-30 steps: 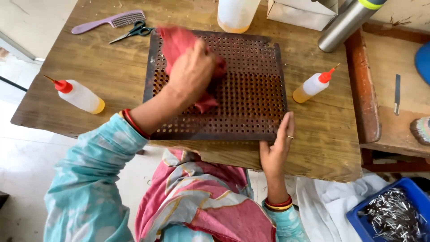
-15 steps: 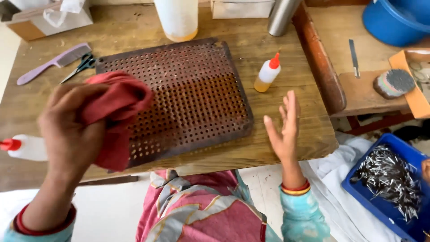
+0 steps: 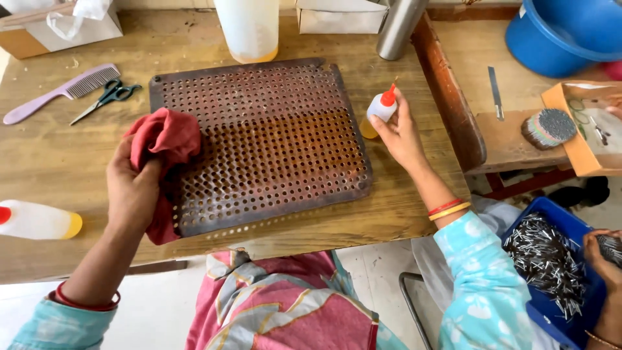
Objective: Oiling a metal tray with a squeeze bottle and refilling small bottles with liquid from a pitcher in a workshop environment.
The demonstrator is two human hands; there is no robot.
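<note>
- On the wooden table (image 3: 58, 155), left hand (image 3: 133, 188) clenched around a crumpled red cloth (image 3: 165, 139), pressed against the left edge of the rusty perforated metal plate (image 3: 272, 142).
- Right hand (image 3: 402, 133) grasping a small squeeze bottle with a red nozzle (image 3: 379, 110), just beside the plate's right edge.
- Farther left: black-handled scissors (image 3: 107, 97), a lilac comb (image 3: 61, 91), a second squeeze bottle (image 3: 39, 220).
- Lower right: a blue tray of metal pins (image 3: 551, 259), with another person's hand (image 3: 602, 256).

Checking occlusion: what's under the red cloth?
The red cloth, gripped by the left hand, covers the perforated metal plate's left edge; holes beneath it are hidden.
</note>
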